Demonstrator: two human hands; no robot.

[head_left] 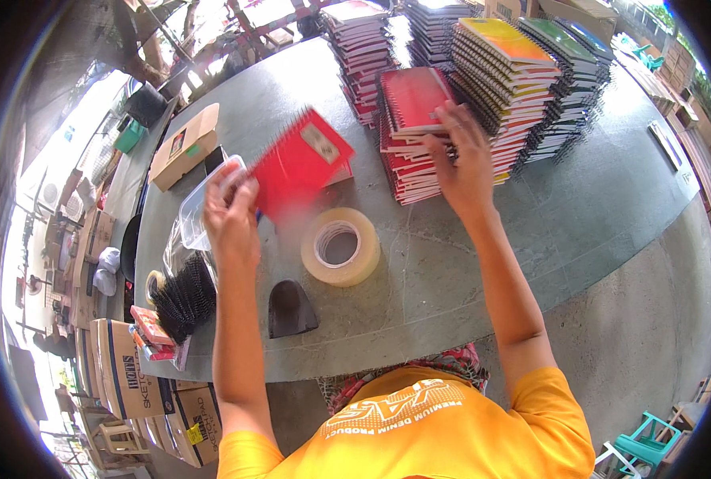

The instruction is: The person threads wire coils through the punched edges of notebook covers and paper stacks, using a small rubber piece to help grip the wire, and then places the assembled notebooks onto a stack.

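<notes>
In L hand (234,214), fingers pinching its edge: red notebook (296,172). R hand (467,164) half-curled at red stack (411,164), can't tell if gripping. Tape roll (367,254) btwn hands, nearer L.

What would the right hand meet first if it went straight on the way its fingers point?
Most likely the stack of red notebooks: the right hand overlaps its right edge in the picture. Depth is unclear, so it may already be touching.
</notes>
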